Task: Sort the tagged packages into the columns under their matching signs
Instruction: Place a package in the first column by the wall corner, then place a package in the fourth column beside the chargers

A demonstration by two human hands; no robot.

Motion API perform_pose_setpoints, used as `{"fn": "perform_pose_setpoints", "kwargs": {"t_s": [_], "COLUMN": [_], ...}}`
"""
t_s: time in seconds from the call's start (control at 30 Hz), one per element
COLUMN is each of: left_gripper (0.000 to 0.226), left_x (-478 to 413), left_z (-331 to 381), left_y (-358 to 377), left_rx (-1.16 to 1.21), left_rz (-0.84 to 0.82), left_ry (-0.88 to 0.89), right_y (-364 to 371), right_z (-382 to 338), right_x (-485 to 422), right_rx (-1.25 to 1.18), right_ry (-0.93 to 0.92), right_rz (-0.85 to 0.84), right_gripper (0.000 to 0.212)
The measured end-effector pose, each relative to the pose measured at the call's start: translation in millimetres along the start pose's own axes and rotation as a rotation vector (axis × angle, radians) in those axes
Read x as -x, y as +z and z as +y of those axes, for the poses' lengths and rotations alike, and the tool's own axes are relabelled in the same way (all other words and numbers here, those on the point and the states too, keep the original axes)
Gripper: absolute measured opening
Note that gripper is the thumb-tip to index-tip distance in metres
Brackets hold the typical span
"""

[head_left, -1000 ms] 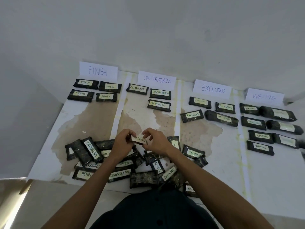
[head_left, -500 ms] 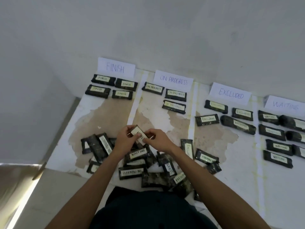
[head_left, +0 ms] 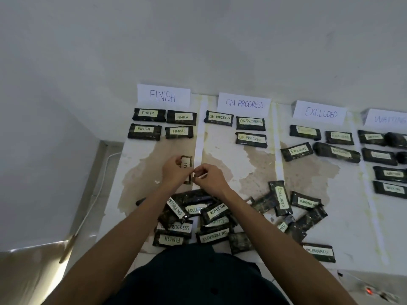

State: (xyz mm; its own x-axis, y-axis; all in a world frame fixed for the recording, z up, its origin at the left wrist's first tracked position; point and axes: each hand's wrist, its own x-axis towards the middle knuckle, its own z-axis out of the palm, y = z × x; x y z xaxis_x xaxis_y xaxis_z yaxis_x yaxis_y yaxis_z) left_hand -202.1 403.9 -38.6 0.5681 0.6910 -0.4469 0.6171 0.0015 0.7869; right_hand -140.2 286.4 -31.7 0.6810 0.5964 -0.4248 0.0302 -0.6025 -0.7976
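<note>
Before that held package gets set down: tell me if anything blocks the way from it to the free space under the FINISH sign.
Nothing visible does. The held package, gripped by the left hand and right hand, is over bare tabletop; between it and the placed FINISH packages the surface shows only stains.

packages (head_left: 250, 123): glossy dark wrap | signs (head_left: 163, 95): matt paper | table (head_left: 308, 172): stained, rough

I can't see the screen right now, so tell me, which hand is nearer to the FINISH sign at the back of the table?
Left. The left hand sits below the FINISH sign, in its column; the right hand is further right, nearer the column divider.
</note>
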Motion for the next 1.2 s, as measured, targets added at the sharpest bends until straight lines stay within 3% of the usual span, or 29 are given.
{"fn": "perform_pose_setpoints", "kwargs": {"t_s": [0.23,0.4,0.57,0.73,0.83,0.93,1.1,1.2], "left_gripper": [0.054,0.057,0.058,0.057,0.047,0.04,0.035,0.034], "left_x": [-72.8,-108.1,-123.0,-122.3,-107.3,-78.1,-26.8,-3.2], "left_z": [8.8,15.9,4.5,-5.3,-9.7,-21.3,-53.2,-62.9], "left_y": [-24.3,-22.3,-14.4,-18.1,-27.4,-37.4,-47.7,-51.5], "left_rx": [-0.611,-0.774,-0.751,-0.762,-0.671,-0.56,-0.459,-0.364], "left_rz": [-0.136,-0.197,-0.279,-0.195,-0.153,-0.186,-0.331,-0.352], "left_ry": [0.53,0.595,0.628,0.719,0.688,0.603,0.439,0.357], "right_y": [2.0,4.1,2.3,1.6,8.6,17.0,18.8,15.6], "right_z": [-5.4,-4.2,-1.3,5.7,13.9,22.1,20.7,15.1], "right_x": [-28.6,-45.8,-48.0,-36.4,-20.7,-7.6,-7.0,-9.3], "right_rx": [0.033,0.056,0.127,0.425,0.812,1.088,1.195,1.123], "right_ry": [0.051,0.068,0.061,-0.032,-0.2,-0.317,-0.317,-0.226], "right_rz": [0.006,-0.009,-0.054,-0.266,-0.412,-0.431,-0.394,-0.436], "right_gripper": [0.022,0.02,0.022,0.036,0.048,0.058,0.058,0.043]}}
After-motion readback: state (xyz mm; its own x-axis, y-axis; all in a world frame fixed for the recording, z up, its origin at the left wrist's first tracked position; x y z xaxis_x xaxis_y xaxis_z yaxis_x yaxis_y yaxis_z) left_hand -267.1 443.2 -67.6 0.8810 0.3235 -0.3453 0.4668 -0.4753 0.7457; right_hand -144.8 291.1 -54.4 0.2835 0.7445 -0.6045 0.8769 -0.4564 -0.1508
